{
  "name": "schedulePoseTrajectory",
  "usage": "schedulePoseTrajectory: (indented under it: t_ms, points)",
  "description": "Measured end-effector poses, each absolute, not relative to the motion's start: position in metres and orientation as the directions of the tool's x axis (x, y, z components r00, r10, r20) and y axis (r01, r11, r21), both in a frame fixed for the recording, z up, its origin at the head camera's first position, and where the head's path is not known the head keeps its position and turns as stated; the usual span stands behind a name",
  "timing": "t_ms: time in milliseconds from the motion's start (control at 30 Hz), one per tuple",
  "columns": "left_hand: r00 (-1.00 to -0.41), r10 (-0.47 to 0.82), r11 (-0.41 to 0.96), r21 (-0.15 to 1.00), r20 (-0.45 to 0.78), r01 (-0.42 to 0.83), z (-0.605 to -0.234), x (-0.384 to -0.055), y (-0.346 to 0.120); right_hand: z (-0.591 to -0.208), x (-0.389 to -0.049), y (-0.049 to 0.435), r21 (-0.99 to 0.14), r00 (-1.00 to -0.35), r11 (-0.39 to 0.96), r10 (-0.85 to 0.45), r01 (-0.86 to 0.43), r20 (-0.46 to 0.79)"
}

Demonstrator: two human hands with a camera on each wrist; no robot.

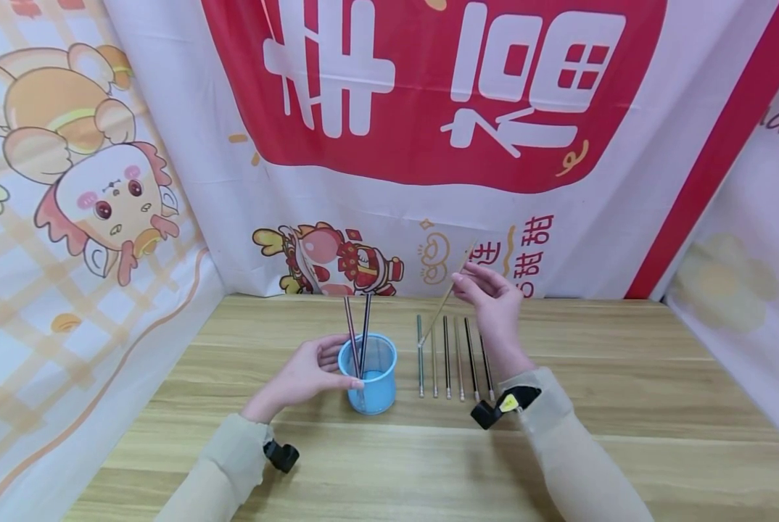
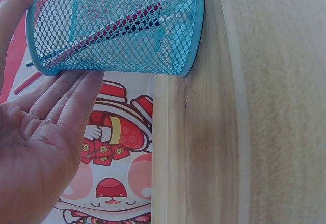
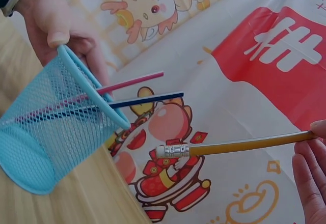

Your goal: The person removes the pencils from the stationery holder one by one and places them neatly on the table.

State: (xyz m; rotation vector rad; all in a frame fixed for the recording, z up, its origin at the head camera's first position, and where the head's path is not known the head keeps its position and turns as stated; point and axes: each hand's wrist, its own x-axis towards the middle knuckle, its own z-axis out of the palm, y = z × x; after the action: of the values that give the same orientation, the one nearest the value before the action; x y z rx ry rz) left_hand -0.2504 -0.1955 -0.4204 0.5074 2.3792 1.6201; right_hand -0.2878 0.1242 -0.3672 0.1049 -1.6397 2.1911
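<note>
A light blue mesh pencil cup (image 1: 381,395) stands on the table, held at the rim by my left hand (image 1: 307,373), thumb on the near side and fingers on the far side. Inside it lean a pink pencil (image 3: 137,81) and a dark blue pencil (image 3: 153,100), eraser ends down. To the right of the cup, my right hand (image 1: 490,301) pinches a yellow pencil (image 3: 244,143) near its upper end. That pencil is tilted in the air, its white eraser pointing down and left. Beneath it, several pencils lie in a row, including a teal pencil (image 1: 420,370) and a black pencil (image 1: 471,359).
The wood-grain table (image 1: 376,471) ends at the back against a hanging white and red printed cloth (image 1: 415,174). Another printed cloth (image 1: 161,304) hangs along the left side, and a pale one (image 1: 742,341) along the right.
</note>
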Motion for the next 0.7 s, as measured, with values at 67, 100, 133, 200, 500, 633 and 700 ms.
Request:
schedulePoseTrajectory:
  t_ms: [67, 100, 133, 200, 500, 633, 700]
  points:
    - [-0.916, 0.4, 0.332, 0.93, 0.013, 0.158, -0.421, -0.251, -0.196, -0.368, -0.288, 0.129, -0.909, -0.92, -0.229, 0.271, -0.348, 0.284]
    - [-0.916, 0.4, 0.331, 0.93, 0.013, 0.158, -0.421, -0.251, -0.196, -0.368, -0.288, 0.131, -0.91, -0.92, -0.229, 0.274, -0.347, 0.282]
    - [-0.916, 0.402, 0.331, 0.93, 0.014, 0.159, -0.421, -0.251, -0.196, -0.369, -0.289, 0.133, -0.909, -0.919, -0.229, 0.275, -0.347, 0.282]
    - [-0.915, 0.403, 0.331, 0.93, 0.016, 0.162, -0.421, -0.251, -0.196, -0.37, -0.289, 0.137, -0.906, -0.916, -0.231, 0.282, -0.353, 0.285]
    - [-0.916, 0.4, 0.332, 0.929, 0.017, 0.162, -0.419, -0.249, -0.195, -0.38, -0.291, 0.156, -0.939, -0.932, -0.215, 0.304, -0.267, 0.195]
    - [-0.918, 0.397, 0.334, 0.93, 0.011, 0.156, -0.418, -0.248, -0.194, -0.385, -0.292, 0.165, -0.943, -0.927, -0.197, 0.321, -0.268, 0.196]
    - [-0.919, 0.394, 0.334, 0.93, 0.01, 0.153, -0.418, -0.248, -0.194, -0.388, -0.292, 0.169, -0.943, -0.922, -0.186, 0.327, -0.277, 0.207]
